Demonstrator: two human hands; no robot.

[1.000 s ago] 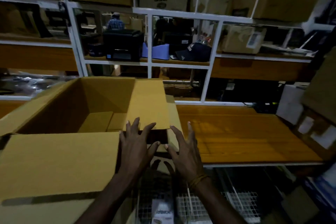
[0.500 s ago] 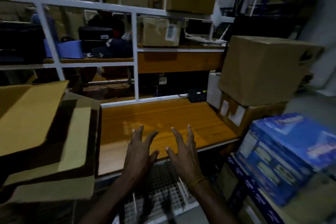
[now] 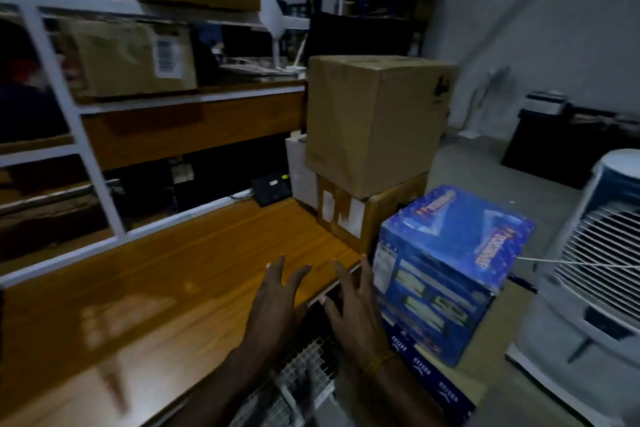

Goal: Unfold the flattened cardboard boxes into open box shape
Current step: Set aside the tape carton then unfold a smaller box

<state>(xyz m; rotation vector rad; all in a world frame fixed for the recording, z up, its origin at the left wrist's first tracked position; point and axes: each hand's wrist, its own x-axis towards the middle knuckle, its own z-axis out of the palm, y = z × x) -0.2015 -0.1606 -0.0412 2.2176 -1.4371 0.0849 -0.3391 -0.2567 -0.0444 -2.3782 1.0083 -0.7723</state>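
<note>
Both hands are being held out in front, above the near edge of the wooden table [image 3: 166, 281]. The fingers of the left hand [image 3: 277, 302] are being spread wide, and nothing is being held in it. The fingers of the right hand [image 3: 353, 308] are being spread too, and nothing is being held there either. The two hands are being kept just beside each other, not touching.

No flattened cardboard box is being shown in this view, so where the next one is lying cannot be told. Only made-up boxes are being seen: a big brown box [image 3: 374, 121] is being carried on top of a lower brown box [image 3: 363, 215] at the far end of the table, and a blue printed box [image 3: 446, 270] is being seen just beside the right hand. A white fan-like machine [image 3: 595, 253] is being seen on the floor to the right.

A flat box will probably be light and stiff, but bendy along its folds. It is best being taken by two opposite edges, one in each hand, and being pushed inward so that it pops open. Thin flaps may get torn or bent if they are being pulled too hard. A bare stretch of table is being left for the work.
</note>
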